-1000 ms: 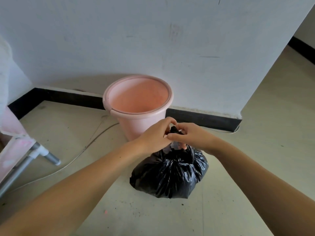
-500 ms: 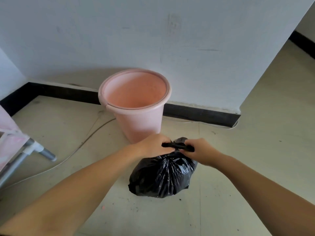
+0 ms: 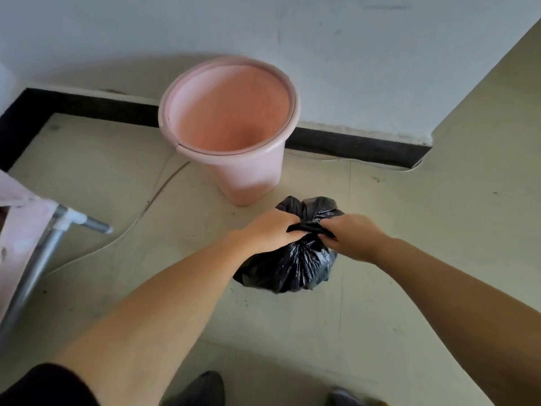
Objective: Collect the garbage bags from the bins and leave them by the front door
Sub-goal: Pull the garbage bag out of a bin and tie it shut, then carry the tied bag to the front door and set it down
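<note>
A full black garbage bag sits on the pale floor just in front of a pink plastic bin. The bin stands against the white wall and has nothing inside. My left hand and my right hand both grip the twisted top of the bag, pulling its ends apart to either side. A short black strip of the bag stretches between the two fists. Loose ends of the bag stick up behind my hands.
A metal frame leg with pink cloth stands at the left. A thin white cable runs over the floor toward the bin. A black skirting lines the wall. The floor opens out to the right past the wall corner. My dark shoes show at the bottom.
My hands went from pinching the bag's top together to pulling its ends apart. The view has tilted down and closer, so the bin's inside shows.
</note>
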`<move>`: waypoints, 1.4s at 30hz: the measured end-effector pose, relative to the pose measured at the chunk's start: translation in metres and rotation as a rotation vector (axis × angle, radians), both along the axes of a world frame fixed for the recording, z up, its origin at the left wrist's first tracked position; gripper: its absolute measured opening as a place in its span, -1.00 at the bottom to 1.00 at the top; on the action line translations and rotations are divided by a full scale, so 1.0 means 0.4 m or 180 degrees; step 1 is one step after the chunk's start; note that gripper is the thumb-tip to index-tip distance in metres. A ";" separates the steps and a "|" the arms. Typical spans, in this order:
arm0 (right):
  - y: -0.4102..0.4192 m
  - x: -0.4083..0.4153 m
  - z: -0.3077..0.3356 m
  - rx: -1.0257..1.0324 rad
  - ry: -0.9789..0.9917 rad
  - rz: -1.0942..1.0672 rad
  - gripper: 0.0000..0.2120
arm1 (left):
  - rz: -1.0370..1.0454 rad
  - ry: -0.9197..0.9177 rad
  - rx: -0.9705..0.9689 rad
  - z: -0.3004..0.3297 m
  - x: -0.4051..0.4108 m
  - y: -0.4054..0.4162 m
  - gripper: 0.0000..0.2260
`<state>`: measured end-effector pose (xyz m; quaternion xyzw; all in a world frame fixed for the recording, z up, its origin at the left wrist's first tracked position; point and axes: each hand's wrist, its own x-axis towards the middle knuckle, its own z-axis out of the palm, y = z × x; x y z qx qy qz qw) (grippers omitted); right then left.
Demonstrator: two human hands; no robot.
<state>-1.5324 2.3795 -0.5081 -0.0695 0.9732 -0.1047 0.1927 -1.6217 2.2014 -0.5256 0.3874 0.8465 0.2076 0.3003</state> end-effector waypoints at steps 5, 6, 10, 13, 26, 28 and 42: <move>0.013 0.023 0.259 0.0015 -0.0103 -0.0186 -0.85 | 0.0003 -0.0216 -0.0069 0.263 0.015 0.023 -0.70; 0.010 0.031 0.319 0.0018 -0.0099 -0.0208 -0.86 | 0.0021 -0.0279 -0.0078 0.320 0.022 0.022 -0.72; 0.003 0.063 0.581 0.0021 -0.0109 -0.0281 -0.87 | 0.0010 -0.0471 -0.0054 0.578 0.044 0.014 -0.79; 0.003 0.068 0.782 -0.0011 -0.0104 -0.0308 -0.84 | -0.0007 -0.0516 -0.0026 0.776 0.047 0.011 -0.75; -0.115 0.134 1.305 -0.0256 0.0256 -0.0701 -0.84 | -0.0027 -0.0341 -0.0045 1.357 0.105 -0.103 -0.79; -0.151 0.132 1.329 -0.0335 0.0280 -0.0744 -0.83 | 0.0025 -0.0363 -0.0027 1.378 0.116 -0.149 -0.78; -0.275 0.034 1.387 -0.0730 0.0054 0.0690 -0.74 | 0.1693 -0.0206 0.0107 1.387 0.246 -0.333 -0.71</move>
